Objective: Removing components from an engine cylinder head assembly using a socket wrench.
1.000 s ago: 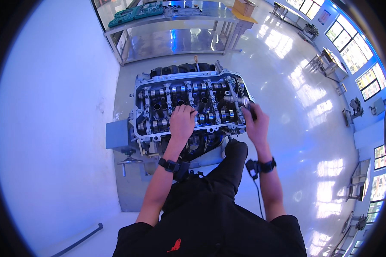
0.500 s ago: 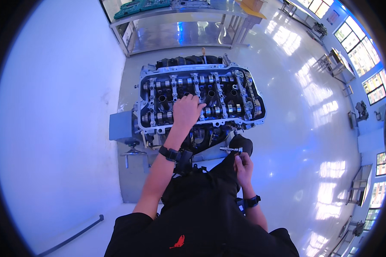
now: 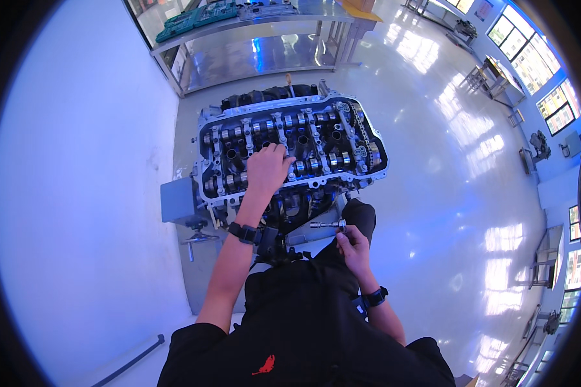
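Observation:
An engine cylinder head (image 3: 361, 175) lies uncovered before me, its camshafts (image 3: 308, 168) and bearing caps showing. My left hand (image 3: 266, 169) reaches over its middle, fingers curled down by the near camshaft. Whatever those fingertips pinch or touch is hidden under the hand. Off the engine's near right corner, above my knee, my right hand (image 3: 354, 248) grips a ratchet wrench by its handle. The ratchet's bright metal head and socket extension (image 3: 326, 225) stick out to the left, apart from the engine.
A grey box (image 3: 178, 200) with a hand crank (image 3: 200, 237) adjoins the engine's left side, near the white wall. Beyond the engine stands a metal workbench (image 3: 252, 80) bearing green tool cases (image 3: 206, 19). More benches line the windows at the right.
My view has shifted, so the engine sits slightly further left. The ratchet in my right hand has moved left a little; my left hand stays at the same spot on the engine.

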`<state>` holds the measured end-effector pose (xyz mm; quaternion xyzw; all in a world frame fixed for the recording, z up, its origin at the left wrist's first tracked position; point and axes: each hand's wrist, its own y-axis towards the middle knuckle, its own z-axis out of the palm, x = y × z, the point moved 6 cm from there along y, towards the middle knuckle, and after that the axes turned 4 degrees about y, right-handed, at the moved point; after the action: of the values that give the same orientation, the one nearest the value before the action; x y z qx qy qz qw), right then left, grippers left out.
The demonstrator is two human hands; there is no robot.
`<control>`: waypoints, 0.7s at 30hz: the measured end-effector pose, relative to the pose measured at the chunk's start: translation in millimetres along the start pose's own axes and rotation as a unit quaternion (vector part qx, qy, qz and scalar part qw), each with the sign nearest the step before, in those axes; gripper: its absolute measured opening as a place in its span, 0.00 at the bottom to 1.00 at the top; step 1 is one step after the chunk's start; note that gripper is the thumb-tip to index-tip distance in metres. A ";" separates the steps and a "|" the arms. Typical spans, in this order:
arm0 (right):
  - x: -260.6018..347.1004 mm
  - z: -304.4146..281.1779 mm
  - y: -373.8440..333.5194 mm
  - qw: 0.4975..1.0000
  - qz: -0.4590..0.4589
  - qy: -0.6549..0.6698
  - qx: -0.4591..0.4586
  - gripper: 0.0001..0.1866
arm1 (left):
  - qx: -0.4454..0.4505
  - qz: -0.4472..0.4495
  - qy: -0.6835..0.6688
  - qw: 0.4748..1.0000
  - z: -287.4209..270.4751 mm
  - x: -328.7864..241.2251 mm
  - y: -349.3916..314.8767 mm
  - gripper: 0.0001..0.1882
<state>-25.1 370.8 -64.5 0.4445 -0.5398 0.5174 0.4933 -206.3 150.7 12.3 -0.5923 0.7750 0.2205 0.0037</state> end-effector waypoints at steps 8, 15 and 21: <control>-5.2 -10.2 -14.4 0.999 0.015 -0.018 -0.034 0.06 | -0.045 0.050 -0.038 0.997 3.3 1.9 -7.5 0.08; 5.7 -33.7 -42.7 0.995 0.027 -0.055 -0.078 0.06 | -0.022 -0.007 -0.028 0.999 3.1 0.0 1.3 0.12; -2.0 -74.8 -59.8 0.984 0.038 -0.013 -0.172 0.07 | -0.026 0.040 -0.057 0.997 3.4 -2.3 -2.2 0.07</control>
<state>39.8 441.2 -61.0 0.3394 -0.6434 0.4293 0.5352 -204.4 153.5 9.1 -0.5470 0.7909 0.2734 0.0234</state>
